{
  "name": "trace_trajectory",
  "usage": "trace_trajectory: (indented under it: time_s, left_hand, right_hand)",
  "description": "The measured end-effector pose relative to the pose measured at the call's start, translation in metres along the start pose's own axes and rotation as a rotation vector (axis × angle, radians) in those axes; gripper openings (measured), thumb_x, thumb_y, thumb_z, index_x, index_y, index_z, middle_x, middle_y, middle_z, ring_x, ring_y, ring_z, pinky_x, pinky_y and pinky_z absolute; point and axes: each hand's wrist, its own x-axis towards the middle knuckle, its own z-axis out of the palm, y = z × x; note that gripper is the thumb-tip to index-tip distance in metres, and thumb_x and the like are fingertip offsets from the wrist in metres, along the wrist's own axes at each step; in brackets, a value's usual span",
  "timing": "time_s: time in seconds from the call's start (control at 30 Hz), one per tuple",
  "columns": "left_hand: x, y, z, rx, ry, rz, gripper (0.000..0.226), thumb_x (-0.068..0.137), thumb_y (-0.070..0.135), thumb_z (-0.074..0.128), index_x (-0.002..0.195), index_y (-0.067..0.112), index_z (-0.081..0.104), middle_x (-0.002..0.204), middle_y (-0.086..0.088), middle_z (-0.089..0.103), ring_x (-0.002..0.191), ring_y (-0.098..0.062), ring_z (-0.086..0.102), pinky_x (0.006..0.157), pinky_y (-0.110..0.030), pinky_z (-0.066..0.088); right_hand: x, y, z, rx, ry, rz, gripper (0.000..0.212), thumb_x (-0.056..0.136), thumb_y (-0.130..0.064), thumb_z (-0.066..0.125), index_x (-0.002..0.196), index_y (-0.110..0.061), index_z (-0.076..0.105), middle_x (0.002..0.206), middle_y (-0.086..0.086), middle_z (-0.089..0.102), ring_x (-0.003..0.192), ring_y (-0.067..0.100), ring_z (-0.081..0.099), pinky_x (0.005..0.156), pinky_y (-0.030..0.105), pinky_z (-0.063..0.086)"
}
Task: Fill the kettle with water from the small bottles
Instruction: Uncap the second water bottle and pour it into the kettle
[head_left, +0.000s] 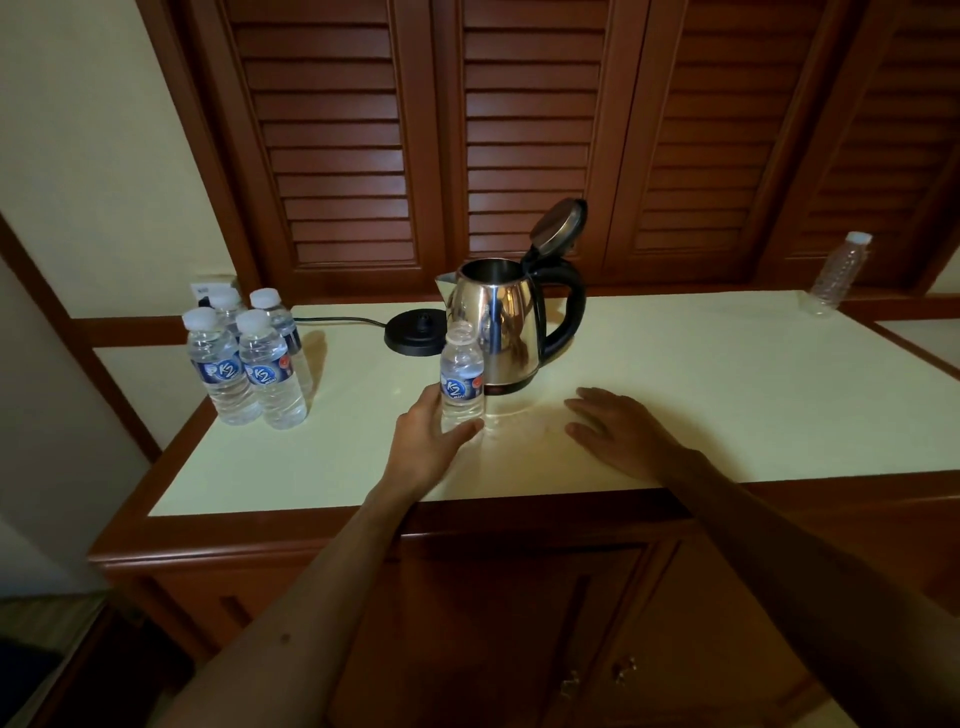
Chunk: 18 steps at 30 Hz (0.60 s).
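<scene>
A steel kettle (498, 322) with a black handle stands on the pale counter (727, 395), its lid (558, 224) tipped up and open. Just in front of it a small water bottle (461, 379) with a blue label stands upright; its cap looks to be off. My left hand (428, 441) grips this bottle at its base. My right hand (618, 431) rests flat on the counter to the right of the bottle, fingers straight, holding nothing. Several capped small bottles (249, 358) stand in a group at the left.
The kettle's black base (415, 338) sits left of the kettle, its cord running left to a wall socket. An empty-looking clear bottle (836, 275) stands at the far right. Louvred wooden doors rise behind the counter; cabinet doors lie below its front edge.
</scene>
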Motion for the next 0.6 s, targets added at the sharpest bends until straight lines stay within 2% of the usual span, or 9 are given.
trace_trajectory:
  time_s: [0.1, 0.2, 0.27, 0.37, 0.43, 0.5, 0.6]
  left_hand:
    - [0.001, 0.0, -0.003, -0.039, 0.061, -0.04, 0.048, 0.082, 0.024, 0.08, 0.125, 0.017, 0.061, 0.114, 0.002, 0.072, 0.099, -0.013, 0.069, 0.092, -0.04, 0.055]
    - [0.005, 0.002, -0.012, -0.042, 0.118, -0.057, 0.041, 0.081, 0.021, 0.08, 0.119, 0.018, 0.065, 0.107, 0.005, 0.074, 0.092, -0.011, 0.069, 0.088, -0.039, 0.057]
    - [0.014, 0.006, -0.023, 0.024, 0.133, -0.053, 0.04, 0.082, 0.023, 0.079, 0.119, 0.016, 0.066, 0.108, 0.001, 0.073, 0.091, -0.012, 0.068, 0.087, -0.035, 0.056]
    - [0.033, 0.019, -0.043, 0.154, 0.15, -0.049, 0.044, 0.079, 0.031, 0.081, 0.118, 0.016, 0.068, 0.109, -0.004, 0.074, 0.091, -0.016, 0.068, 0.087, -0.037, 0.056]
    - [0.048, 0.033, -0.056, 0.27, 0.15, -0.061, 0.039, 0.078, 0.032, 0.083, 0.112, 0.018, 0.07, 0.099, -0.003, 0.075, 0.083, -0.014, 0.066, 0.077, -0.032, 0.055]
    - [0.061, 0.049, -0.068, 0.429, 0.134, -0.068, 0.032, 0.077, 0.033, 0.083, 0.104, 0.019, 0.072, 0.084, 0.0, 0.07, 0.071, -0.011, 0.06, 0.062, -0.026, 0.045]
    - [0.078, 0.067, -0.08, 0.613, 0.102, -0.062, 0.039, 0.074, 0.035, 0.084, 0.104, 0.013, 0.073, 0.069, 0.004, 0.061, 0.065, -0.013, 0.058, 0.054, -0.027, 0.04]
  right_hand:
    - [0.0, 0.003, -0.001, -0.032, -0.03, -0.006, 0.054, 0.098, -0.052, 0.037, 0.145, -0.025, 0.041, 0.156, 0.001, 0.033, 0.145, 0.018, 0.025, 0.116, 0.039, 0.019]
    - [0.0, 0.002, -0.001, -0.025, -0.04, -0.006, 0.055, 0.098, -0.054, 0.036, 0.146, -0.027, 0.04, 0.156, 0.0, 0.031, 0.145, 0.017, 0.024, 0.117, 0.04, 0.02]
    - [0.001, 0.003, 0.0, -0.014, -0.038, -0.001, 0.054, 0.098, -0.054, 0.037, 0.145, -0.028, 0.041, 0.156, -0.001, 0.032, 0.145, 0.017, 0.025, 0.117, 0.039, 0.02]
    - [0.002, 0.006, 0.002, -0.007, -0.013, 0.005, 0.054, 0.096, -0.056, 0.039, 0.143, -0.029, 0.044, 0.155, -0.003, 0.035, 0.143, 0.016, 0.028, 0.116, 0.038, 0.023]
    - [0.002, 0.007, 0.003, 0.0, -0.002, 0.005, 0.054, 0.095, -0.057, 0.04, 0.141, -0.029, 0.045, 0.154, -0.004, 0.036, 0.142, 0.015, 0.03, 0.115, 0.038, 0.024]
    - [0.003, 0.008, 0.004, 0.013, -0.003, 0.008, 0.055, 0.094, -0.058, 0.04, 0.141, -0.03, 0.045, 0.154, -0.005, 0.036, 0.142, 0.015, 0.03, 0.116, 0.039, 0.024]
    - [0.005, 0.009, 0.004, 0.026, -0.006, 0.029, 0.055, 0.094, -0.059, 0.04, 0.141, -0.031, 0.045, 0.154, -0.006, 0.035, 0.143, 0.014, 0.028, 0.117, 0.038, 0.023]
